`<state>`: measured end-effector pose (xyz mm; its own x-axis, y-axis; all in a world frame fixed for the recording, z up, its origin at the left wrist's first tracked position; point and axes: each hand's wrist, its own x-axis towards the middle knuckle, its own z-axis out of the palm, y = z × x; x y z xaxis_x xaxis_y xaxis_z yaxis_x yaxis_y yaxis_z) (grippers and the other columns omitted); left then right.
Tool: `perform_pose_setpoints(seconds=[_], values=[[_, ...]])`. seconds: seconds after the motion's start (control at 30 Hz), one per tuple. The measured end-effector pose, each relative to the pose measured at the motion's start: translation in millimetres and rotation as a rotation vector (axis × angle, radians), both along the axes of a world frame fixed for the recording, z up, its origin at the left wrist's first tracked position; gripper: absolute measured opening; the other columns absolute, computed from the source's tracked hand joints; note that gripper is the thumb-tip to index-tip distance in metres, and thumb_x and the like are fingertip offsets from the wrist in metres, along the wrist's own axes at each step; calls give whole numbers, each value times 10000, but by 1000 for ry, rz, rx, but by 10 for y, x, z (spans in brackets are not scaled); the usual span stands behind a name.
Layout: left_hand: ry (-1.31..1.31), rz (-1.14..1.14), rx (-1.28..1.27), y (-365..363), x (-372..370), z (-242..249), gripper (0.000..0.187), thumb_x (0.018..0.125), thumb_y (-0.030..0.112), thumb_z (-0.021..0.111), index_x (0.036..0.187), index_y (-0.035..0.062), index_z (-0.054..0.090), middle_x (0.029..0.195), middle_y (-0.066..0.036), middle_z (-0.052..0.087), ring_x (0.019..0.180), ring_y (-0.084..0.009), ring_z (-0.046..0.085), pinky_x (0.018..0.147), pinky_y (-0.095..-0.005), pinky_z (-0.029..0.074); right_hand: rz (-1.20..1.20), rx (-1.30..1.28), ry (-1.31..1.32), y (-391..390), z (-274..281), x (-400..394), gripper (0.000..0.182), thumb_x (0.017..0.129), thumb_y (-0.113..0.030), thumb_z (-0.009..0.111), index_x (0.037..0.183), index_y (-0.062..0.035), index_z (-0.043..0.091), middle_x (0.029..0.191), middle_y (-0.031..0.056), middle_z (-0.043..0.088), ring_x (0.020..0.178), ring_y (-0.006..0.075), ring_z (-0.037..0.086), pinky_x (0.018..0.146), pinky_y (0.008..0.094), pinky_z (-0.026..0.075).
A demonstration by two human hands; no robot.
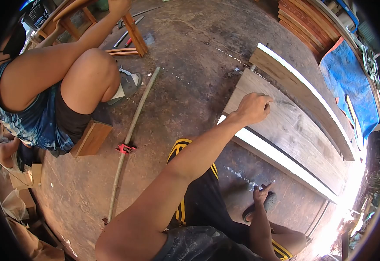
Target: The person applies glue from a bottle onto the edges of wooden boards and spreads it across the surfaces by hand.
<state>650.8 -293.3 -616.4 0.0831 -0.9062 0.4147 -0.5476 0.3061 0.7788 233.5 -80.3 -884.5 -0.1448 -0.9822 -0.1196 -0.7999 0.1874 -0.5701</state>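
My left hand (254, 108) is over the near end of a wide wooden panel (292, 126), its fingers curled together. Whatever they may hold is hidden. Along one side of the panel runs a board with a white edge (281, 161). Another white-edged board (298, 91) stands on the far side, slightly apart. Lower down, my right hand (263, 192) is near my dark clog (266, 203), with its fingers stretched out and apart. Nothing shows clearly between them.
A long pole (134, 128) with a red clamp (125, 148) lies on the floor. At left another person (46, 95) sits on a wooden block (92, 138), handling a wooden frame (135, 37). Stacked planks (305, 26) and a blue tarp (346, 74) are at upper right.
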Motion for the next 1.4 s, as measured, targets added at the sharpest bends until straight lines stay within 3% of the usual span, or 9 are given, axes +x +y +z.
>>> perform_pose_setpoints(seconds=[0.2, 0.33, 0.57, 0.67, 0.73, 0.83, 0.93, 1.17, 1.4], values=[[-2, 65, 95, 39, 143, 186, 394, 855, 142, 716, 1227, 17, 686, 997, -181, 764, 920, -374, 737, 830, -441, 584, -34, 114, -12, -59, 191, 101, 1131, 816, -113, 755, 1652, -47, -5, 1343, 352, 587, 1180, 474, 636, 957, 506, 535], [274, 461, -37, 23, 802, 374, 793, 860, 129, 671, 1540, -75, 319, 942, -149, 766, 862, -316, 745, 812, -412, 585, -33, 20, -12, -105, 234, 77, 1123, 816, -92, 748, 1652, -50, -1, 1314, 349, 605, 1163, 487, 641, 971, 501, 525], [29, 873, 256, 238, 3618, -111, 1048, 790, 238, 783, 1589, -57, 171, 1048, -230, 745, 993, -335, 739, 907, -437, 561, -32, 62, -28, -184, 398, 97, 1116, 820, -98, 743, 1651, -45, -1, 1270, 346, 629, 1144, 480, 652, 976, 481, 523], [46, 789, 593, 475, 3852, 442, 997, 806, 241, 779, 1569, -59, 210, 1061, -244, 740, 1036, -351, 730, 923, -442, 557, 14, 97, -36, -288, 450, 152, 1138, 826, -136, 750, 1642, -31, -36, 1291, 336, 627, 1169, 482, 639, 998, 483, 514], [-208, 914, 732, 438, 4051, 505, 758, 824, 225, 791, 1418, -40, 401, 794, -200, 701, 684, -270, 724, 551, -396, 553, 41, 167, -13, -373, 554, 128, 1150, 828, -153, 753, 1635, -19, -56, 1309, 339, 618, 1187, 480, 633, 1011, 488, 509], [-665, 842, 578, 304, 4203, 255, 638, 820, 311, 775, 1311, -32, 556, 861, -269, 721, 828, -373, 745, 694, -456, 582, 164, 367, 87, -581, 865, 170, 1105, 827, -227, 769, 1630, 31, 55, 1331, 345, 608, 1225, 469, 622, 1034, 487, 500], [-462, 766, 484, 270, 3291, 216, 651, 790, 316, 773, 1273, -73, 575, 1052, -291, 729, 1057, -424, 711, 904, -483, 565, 662, 463, 414, -694, 1337, 143, 1002, 818, -392, 796, 1558, 94, 327, 1291, 314, 652, 1204, 447, 643, 1044, 460, 503], [58, 529, 295, 1218, 978, -269, 580, 872, 122, 730, 1399, -52, 561, 890, -170, 765, 813, -261, 765, 765, -369, 592, 581, 741, -8, -1023, 3407, 567, 864, 845, -227, 802, 1555, 8, 370, 1342, 261, 639, 1144, 334, 685, 917, 425, 551], [105, 675, 274, 1736, 397, -891, 503, 900, 42, 695, 1380, -46, 571, 885, -132, 750, 769, -203, 735, 742, -331, 586, 575, -13, -79, -995, 3709, 393, 966, 836, -81, 782, 1627, -8, 234, 1223, 234, 691, 870, 285, 722, 767, 396, 573]])
